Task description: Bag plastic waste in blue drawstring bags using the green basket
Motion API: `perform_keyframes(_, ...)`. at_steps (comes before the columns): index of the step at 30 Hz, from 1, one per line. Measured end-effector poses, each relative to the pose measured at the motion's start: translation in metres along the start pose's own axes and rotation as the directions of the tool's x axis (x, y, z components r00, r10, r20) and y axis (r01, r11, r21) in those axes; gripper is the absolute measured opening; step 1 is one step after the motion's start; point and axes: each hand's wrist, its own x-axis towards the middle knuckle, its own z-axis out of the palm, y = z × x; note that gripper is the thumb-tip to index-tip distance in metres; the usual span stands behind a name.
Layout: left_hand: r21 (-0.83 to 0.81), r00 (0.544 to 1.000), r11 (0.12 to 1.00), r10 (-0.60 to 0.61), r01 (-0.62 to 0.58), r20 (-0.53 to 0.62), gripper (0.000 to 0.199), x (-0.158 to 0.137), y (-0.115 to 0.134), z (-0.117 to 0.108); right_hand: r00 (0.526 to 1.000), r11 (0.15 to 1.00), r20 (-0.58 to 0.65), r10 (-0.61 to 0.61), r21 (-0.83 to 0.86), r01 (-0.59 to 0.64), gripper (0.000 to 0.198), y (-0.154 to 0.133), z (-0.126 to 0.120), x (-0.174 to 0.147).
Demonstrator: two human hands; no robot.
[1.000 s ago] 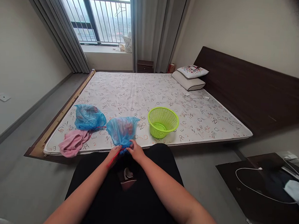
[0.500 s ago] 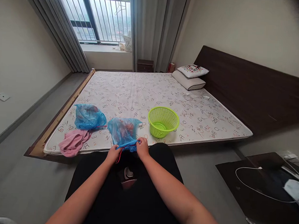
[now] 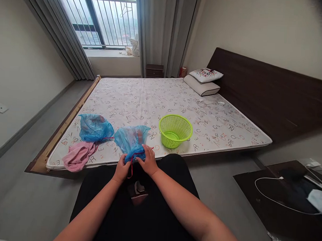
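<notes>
While the left grip [image 3: 121, 170] clasps a blue bag [image 3: 128, 138] (bunched), right grip [image 3: 150, 164] does too.

Head-worn view, forward and down over the hands [image 3: 149, 163]

Plain matte black clothing [image 3: 114, 218] over both legs [image 3: 178, 166], btm ctr of frame; L & R forearms [image 3: 182, 199] bare, hands [image 3: 150, 163] too.

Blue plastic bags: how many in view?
2. One held bag, gathered in the left hand and right hand; one unheld bag farther left on the mattress, by the pink cloth.
</notes>
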Motion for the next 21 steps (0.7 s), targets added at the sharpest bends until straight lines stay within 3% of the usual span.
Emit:
perform_keyframes(3, 0.009, 0.997, 1.000, -0.015, 0.014, 0.075, 0.031, 0.000, 0.007, -0.001, 1.000, 1.000, -0.030, -0.008, -0.012, 0.008, 0.066, -0.004, -0.004, 0.000)
perform_keyframes(6, 0.032, 0.987, 0.999, -0.042, 0.037, 0.153, 0.024, 0.001, 0.010, -0.003, 0.999, 0.999, 0.031, 0.043, -0.021, -0.042, 0.035, -0.002, -0.005, 0.002)
perform_keyframes(9, 0.106, 0.989, 0.994, -0.051, 0.036, 0.140, 0.031, 0.001, 0.007, -0.002, 0.980, 0.987, 0.113, 0.162, -0.003, -0.163, 0.010, 0.005, -0.004, 0.006)
perform_keyframes(13, 0.142, 0.982, 0.981, -0.148, 0.130, 0.122, 0.039, 0.003, -0.004, 0.002, 0.954, 0.951, 0.042, 0.296, 0.078, -0.298, 0.014, 0.012, -0.006, 0.009)
perform_keyframes(18, -0.067, 0.954, 0.954, -0.286, 0.292, 0.084, 0.044, 0.013, -0.012, 0.004, 0.937, 0.921, 0.002, 0.351, 0.183, -0.345, 0.017, 0.014, -0.005, 0.007)
perform_keyframes(21, -0.164, 0.948, 0.935, -0.300, 0.315, 0.110, 0.062, 0.018, -0.015, -0.001, 0.893, 0.874, -0.056, 0.446, 0.243, -0.421, 0.013, 0.022, -0.006, 0.008)
